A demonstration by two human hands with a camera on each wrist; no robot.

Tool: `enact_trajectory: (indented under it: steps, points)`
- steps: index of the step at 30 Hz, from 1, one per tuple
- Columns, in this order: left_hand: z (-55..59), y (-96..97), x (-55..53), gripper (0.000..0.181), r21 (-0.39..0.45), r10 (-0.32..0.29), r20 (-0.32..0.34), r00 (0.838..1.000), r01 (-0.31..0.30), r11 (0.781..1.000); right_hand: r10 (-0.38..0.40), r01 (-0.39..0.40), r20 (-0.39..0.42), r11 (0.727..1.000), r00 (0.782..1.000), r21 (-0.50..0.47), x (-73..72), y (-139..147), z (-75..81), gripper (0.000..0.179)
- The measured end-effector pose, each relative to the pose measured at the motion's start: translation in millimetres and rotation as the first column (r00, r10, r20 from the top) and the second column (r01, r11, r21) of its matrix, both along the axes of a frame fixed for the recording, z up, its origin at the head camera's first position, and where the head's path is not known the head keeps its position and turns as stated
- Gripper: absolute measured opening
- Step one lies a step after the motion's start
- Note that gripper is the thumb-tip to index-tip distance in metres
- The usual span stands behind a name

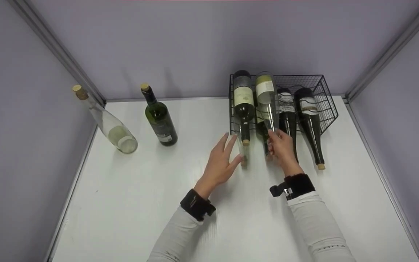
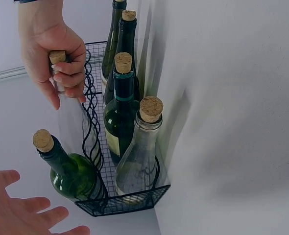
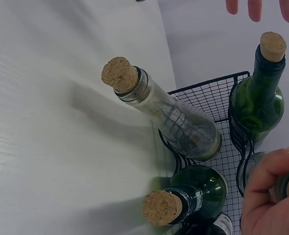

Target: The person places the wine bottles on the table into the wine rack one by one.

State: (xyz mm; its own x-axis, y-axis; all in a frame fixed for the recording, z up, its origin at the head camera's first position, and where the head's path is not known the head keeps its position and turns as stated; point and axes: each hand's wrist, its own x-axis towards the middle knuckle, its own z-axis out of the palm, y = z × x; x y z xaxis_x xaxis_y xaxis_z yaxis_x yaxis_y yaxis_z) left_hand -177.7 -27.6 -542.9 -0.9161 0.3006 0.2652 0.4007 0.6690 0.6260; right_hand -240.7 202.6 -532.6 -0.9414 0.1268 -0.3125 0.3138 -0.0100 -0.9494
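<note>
The right hand has its fingers curled round the neck of a clear bottle, which lies in the upper row of a black wire rack, second from the left, base to the wall. From the head the hand covers the mouth; the left wrist view shows its cork poking out between the fingers, while the glass below fades into the pale background. Whether the bottle rests fully on the wires or is slightly raised, I cannot tell.

The left hand grips nothing, fingers spread near the rack's left end, just beside a dark bottle with a cream label; only its fingertips enter the right wrist view, cut off by the top edge.

Beneath those two, largely hidden, lie a second clear bottle and a green bottle. To their right, a white-labelled bottle has its neck end blocked by the right hand and forearm, and a long-necked bottle shows its cork. Their label print is too small to read.

Well apart on the left, a corked clear bottle and a corked green one stand upright on the white table
</note>
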Motion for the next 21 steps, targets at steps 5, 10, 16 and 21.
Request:
enact_trajectory:
  steps: [5, 10, 16, 21]
  points:
    - [1.0, 0.4, 0.2, 0.065, -0.020, -0.005, -0.005, 1.000, 0.005, 1.000, -0.008, 0.009, 0.011, 1.000, 1.000, -0.028, -2.5, -0.6, -0.2, 0.031]
    - [2.5, 1.4, -0.1, 0.064, -0.024, -0.009, -0.027, 1.000, 0.008, 1.000, -0.007, 0.010, 0.027, 0.996, 1.000, -0.093, -4.5, 0.0, -0.3, 0.026]
    - [4.2, 2.4, 1.0, 0.064, -0.032, -0.021, -0.029, 0.999, 0.020, 0.999, 0.004, 0.009, 0.051, 0.968, 0.999, -0.249, -5.4, 3.2, -1.4, 0.028]
    - [4.2, 3.4, 0.9, 0.065, -0.037, -0.020, -0.040, 0.999, 0.019, 0.999, 0.031, 0.000, 0.073, 0.920, 0.997, -0.393, -4.5, 5.6, -1.3, 0.030]
